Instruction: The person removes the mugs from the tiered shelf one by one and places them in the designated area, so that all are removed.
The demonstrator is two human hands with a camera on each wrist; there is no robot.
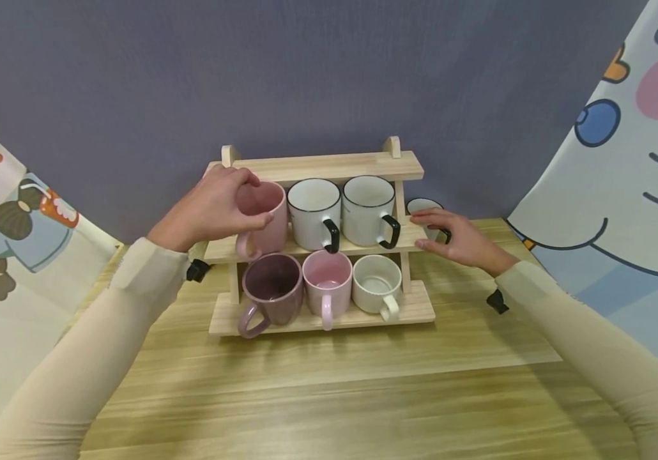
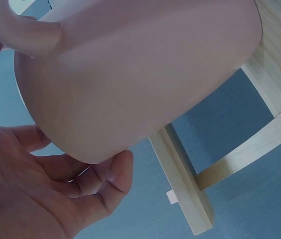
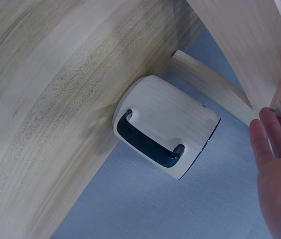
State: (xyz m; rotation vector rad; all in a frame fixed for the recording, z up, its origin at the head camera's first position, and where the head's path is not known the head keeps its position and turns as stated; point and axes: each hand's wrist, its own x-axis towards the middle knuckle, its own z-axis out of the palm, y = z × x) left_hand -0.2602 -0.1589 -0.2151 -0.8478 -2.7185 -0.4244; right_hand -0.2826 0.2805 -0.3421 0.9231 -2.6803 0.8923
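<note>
My left hand (image 1: 216, 203) grips a pink mug (image 1: 274, 223) at its rim, at the left end of the rack's middle shelf. In the left wrist view my fingers curl against the rim of this mug (image 2: 140, 84), and its handle is at upper left. My right hand (image 1: 457, 237) reaches to the right end of the middle shelf, its fingertips at the shelf's edge and the fingers fairly straight. Partly hidden behind that hand, a white mug (image 3: 165, 124) with black rim and dark handle stands on the table, beside the rack.
The wooden rack (image 1: 329, 167) also holds two white black-rimmed mugs (image 1: 314, 220) on the middle shelf. Below stand a purple mug (image 1: 274, 291), a smaller pink mug (image 1: 328, 281) and a cream mug (image 1: 376, 284). A grey-blue wall (image 1: 317, 76) rises behind the wooden table (image 1: 329, 396).
</note>
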